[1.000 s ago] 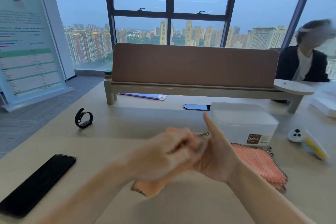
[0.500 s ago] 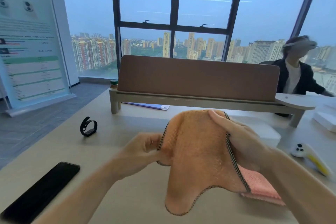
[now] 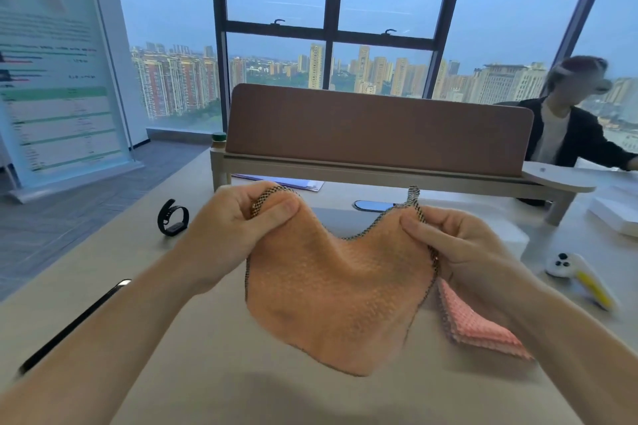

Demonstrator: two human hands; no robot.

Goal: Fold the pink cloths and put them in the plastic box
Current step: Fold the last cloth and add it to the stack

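left hand (image 3: pixel 241 228): fingers pinching the pink cloth (image 3: pixel 338 286) at its top-left corner
right hand (image 3: pixel 459 248): fingers pinching top-right corner
cloth: we hold it spread, hanging above tabletop (image 3: pixel 241 390)
pink stack (image 3: pixel 476 324): on tabletop, by right wrist

Hands (image 3: pixel 238 228) moved apart; pink cloth (image 3: pixel 338 290) now spread by corners.

Tall windows (image 3: pixel 331 10) — hazy skyline

black wristband (image 3: pixel 173 217) and phone (image 3: pixel 74 323) on the table (image 3: pixel 138 262), brown divider (image 3: pixel 376 129) behind
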